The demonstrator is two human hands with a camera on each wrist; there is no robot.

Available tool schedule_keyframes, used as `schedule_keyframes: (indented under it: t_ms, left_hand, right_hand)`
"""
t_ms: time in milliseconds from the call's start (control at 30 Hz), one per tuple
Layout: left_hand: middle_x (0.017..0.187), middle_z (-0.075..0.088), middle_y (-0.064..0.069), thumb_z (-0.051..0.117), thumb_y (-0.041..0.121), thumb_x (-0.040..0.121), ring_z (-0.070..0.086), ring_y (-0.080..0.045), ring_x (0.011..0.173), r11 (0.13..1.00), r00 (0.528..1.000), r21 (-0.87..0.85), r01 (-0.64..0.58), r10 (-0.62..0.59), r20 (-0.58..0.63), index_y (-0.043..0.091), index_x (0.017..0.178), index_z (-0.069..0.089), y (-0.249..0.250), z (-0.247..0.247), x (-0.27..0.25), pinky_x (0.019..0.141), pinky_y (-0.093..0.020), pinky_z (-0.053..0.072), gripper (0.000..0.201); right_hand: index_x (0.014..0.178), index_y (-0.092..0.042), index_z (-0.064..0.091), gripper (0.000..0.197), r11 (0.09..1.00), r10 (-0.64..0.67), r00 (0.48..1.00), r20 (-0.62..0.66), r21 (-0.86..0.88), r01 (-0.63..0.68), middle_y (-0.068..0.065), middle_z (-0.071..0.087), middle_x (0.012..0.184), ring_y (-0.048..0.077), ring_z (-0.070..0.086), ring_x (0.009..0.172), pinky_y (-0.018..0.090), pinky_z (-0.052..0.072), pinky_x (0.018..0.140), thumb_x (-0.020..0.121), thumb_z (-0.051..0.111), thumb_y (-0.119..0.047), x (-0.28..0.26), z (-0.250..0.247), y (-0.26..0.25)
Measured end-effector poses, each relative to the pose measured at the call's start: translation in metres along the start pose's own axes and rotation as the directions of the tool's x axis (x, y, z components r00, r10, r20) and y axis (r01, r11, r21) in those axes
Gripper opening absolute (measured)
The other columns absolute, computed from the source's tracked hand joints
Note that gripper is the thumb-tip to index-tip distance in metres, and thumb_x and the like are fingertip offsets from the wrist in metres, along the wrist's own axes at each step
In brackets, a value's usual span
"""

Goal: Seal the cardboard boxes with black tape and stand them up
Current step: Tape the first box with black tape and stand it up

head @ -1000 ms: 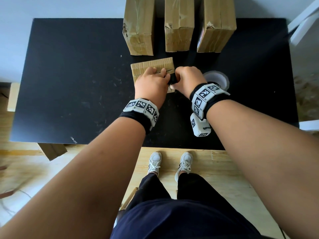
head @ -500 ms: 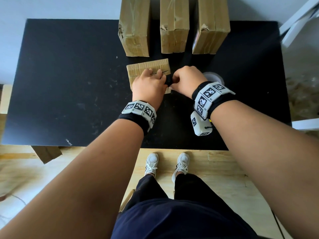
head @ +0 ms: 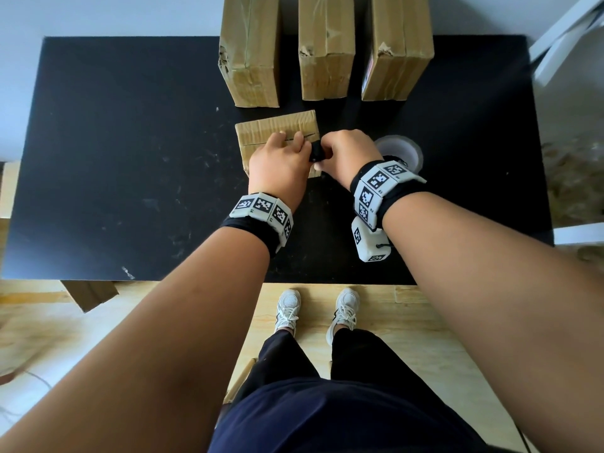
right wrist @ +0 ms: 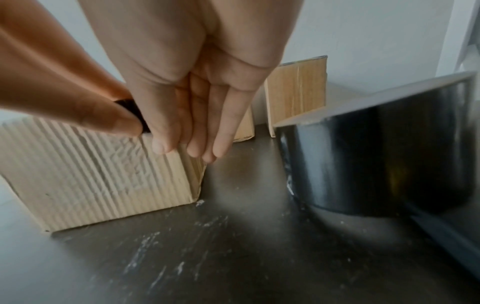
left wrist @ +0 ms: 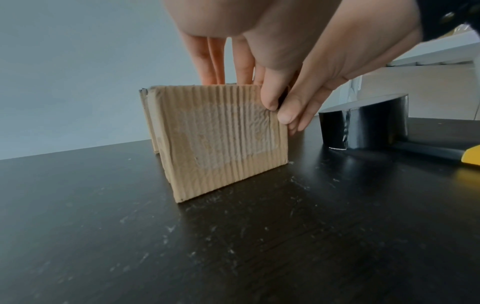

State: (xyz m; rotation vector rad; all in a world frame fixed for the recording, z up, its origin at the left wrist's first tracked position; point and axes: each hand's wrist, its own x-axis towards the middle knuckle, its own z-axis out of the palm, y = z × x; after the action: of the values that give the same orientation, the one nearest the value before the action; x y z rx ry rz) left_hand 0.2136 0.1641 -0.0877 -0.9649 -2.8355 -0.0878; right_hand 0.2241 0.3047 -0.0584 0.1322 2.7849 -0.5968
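Note:
A small cardboard box [head: 274, 129] lies on the black table [head: 130, 158] in front of three standing boxes. My left hand [head: 284, 152] rests on its top with straight fingers [left wrist: 213, 61], and the thumb [left wrist: 270, 94] presses a short strip of black tape [head: 317, 152] at the box's right edge. My right hand [head: 330, 156] pinches the same black tape strip [right wrist: 132, 111] from the right, its fingers [right wrist: 197, 131] pointing down beside the box [right wrist: 98, 174]. The black tape roll [head: 400, 150] lies flat just right of the right hand.
Three taller cardboard boxes [head: 323, 50] stand in a row at the table's far edge. A tool with a yellow and black handle [left wrist: 441, 154] lies by the tape roll [left wrist: 363, 121]. A white frame [head: 565, 44] stands at the far right. A cardboard piece [head: 91, 294] lies under the near edge.
Both hands stay at the box's right edge with the tape strip between them. Only the head view has shifted a little; no grip has visibly changed.

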Motion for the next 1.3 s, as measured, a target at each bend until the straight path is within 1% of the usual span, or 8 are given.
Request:
schedule_keyframes:
  t_ms: [167, 333, 467, 600, 733, 1000, 1200, 1300]
  left_hand:
    - [0.100, 0.072, -0.004, 0.082, 0.016, 0.061, 0.066, -0.029, 0.084, 1.000, 0.999, 0.015, 0.027, -0.027, 0.020, 0.008, 0.097, 0.071, -0.001, -0.001, 0.001, 0.056, -0.034, 0.056, 0.038]
    - [0.137, 0.054, -0.003, 0.057, 0.009, 0.090, 0.043, -0.032, 0.131, 0.998, 0.990, -0.069, 0.005, 0.005, 0.142, 0.009, 0.129, 0.056, -0.011, -0.001, 0.002, 0.088, -0.048, 0.052, 0.039]
    - [0.110, 0.071, 0.000, 0.076, 0.001, 0.069, 0.065, -0.026, 0.104, 0.984, 0.997, -0.159, -0.076, 0.069, -0.046, 0.011, 0.100, 0.074, -0.012, -0.009, -0.005, 0.066, -0.038, 0.059, 0.033]
    - [0.109, 0.069, 0.002, 0.067, 0.006, 0.073, 0.060, -0.027, 0.105, 0.976, 0.992, -0.215, -0.022, -0.005, -0.124, 0.021, 0.105, 0.072, -0.013, -0.015, -0.013, 0.079, -0.037, 0.050, 0.036]
    - [0.103, 0.058, -0.007, 0.068, 0.004, 0.073, 0.054, -0.028, 0.096, 0.966, 0.979, -0.185, 0.179, -0.193, -0.059, 0.012, 0.104, 0.064, -0.008, -0.024, -0.010, 0.075, -0.035, 0.049, 0.033]
    - [0.099, 0.068, -0.004, 0.049, 0.014, 0.090, 0.061, -0.023, 0.089, 0.595, 0.740, -0.440, 0.672, -0.563, 0.367, 0.016, 0.102, 0.067, -0.007, -0.031, 0.000, 0.068, -0.026, 0.041, 0.022]
    - [0.070, 0.061, 0.002, 0.049, 0.021, 0.091, 0.055, -0.019, 0.069, 0.344, 0.641, -0.576, 0.741, -0.619, 0.455, 0.018, 0.079, 0.072, -0.003, -0.036, 0.008, 0.055, -0.021, 0.037, 0.026]
    - [0.087, 0.067, 0.003, 0.051, 0.030, 0.094, 0.060, -0.014, 0.081, 0.311, 0.637, -0.590, 0.745, -0.594, 0.492, 0.018, 0.103, 0.073, -0.001, -0.032, 0.006, 0.063, -0.020, 0.039, 0.026]
  right_hand:
    - [0.103, -0.018, 0.066, 0.021, 0.991, 0.062, 0.997, -0.047, 0.119, -0.056, 0.008, 0.069, 0.100, 0.028, 0.064, 0.097, 0.037, 0.053, 0.086, 0.087, 0.055, -0.008, -0.005, -0.003, 0.010]
    - [0.140, -0.021, 0.047, 0.047, 0.961, 0.074, 0.988, -0.138, 0.273, -0.034, 0.005, 0.055, 0.137, 0.023, 0.053, 0.122, 0.032, 0.042, 0.102, 0.095, 0.043, -0.008, -0.003, -0.016, 0.008]
    - [0.142, -0.020, 0.045, 0.044, 0.971, 0.061, 0.995, -0.079, 0.236, -0.040, 0.005, 0.051, 0.141, 0.024, 0.049, 0.127, 0.031, 0.038, 0.103, 0.099, 0.048, -0.021, 0.000, -0.015, -0.001]
    - [0.125, -0.013, 0.054, 0.038, 0.972, 0.129, 0.986, -0.101, 0.208, -0.106, 0.005, 0.059, 0.124, 0.024, 0.057, 0.113, 0.032, 0.044, 0.090, 0.092, 0.061, -0.031, -0.001, -0.017, -0.002]
    - [0.123, -0.011, 0.052, 0.044, 0.960, 0.195, 0.978, -0.080, 0.218, -0.173, 0.007, 0.058, 0.122, 0.024, 0.058, 0.108, 0.029, 0.042, 0.082, 0.088, 0.065, -0.035, -0.005, -0.015, -0.002]
    - [0.123, -0.008, 0.050, 0.048, 0.929, 0.306, 0.948, -0.090, 0.248, -0.276, 0.009, 0.060, 0.118, 0.026, 0.059, 0.108, 0.031, 0.043, 0.077, 0.089, 0.063, -0.038, -0.012, -0.007, -0.011]
    - [0.115, -0.006, 0.055, 0.044, 0.899, 0.366, 0.925, -0.106, 0.298, -0.321, 0.006, 0.058, 0.099, 0.024, 0.060, 0.095, 0.030, 0.037, 0.068, 0.088, 0.064, -0.040, -0.012, -0.002, -0.013]
    - [0.112, -0.006, 0.057, 0.045, 0.887, 0.384, 0.917, -0.104, 0.316, -0.336, 0.008, 0.063, 0.102, 0.025, 0.061, 0.096, 0.031, 0.040, 0.067, 0.086, 0.066, -0.042, -0.010, 0.001, -0.014]
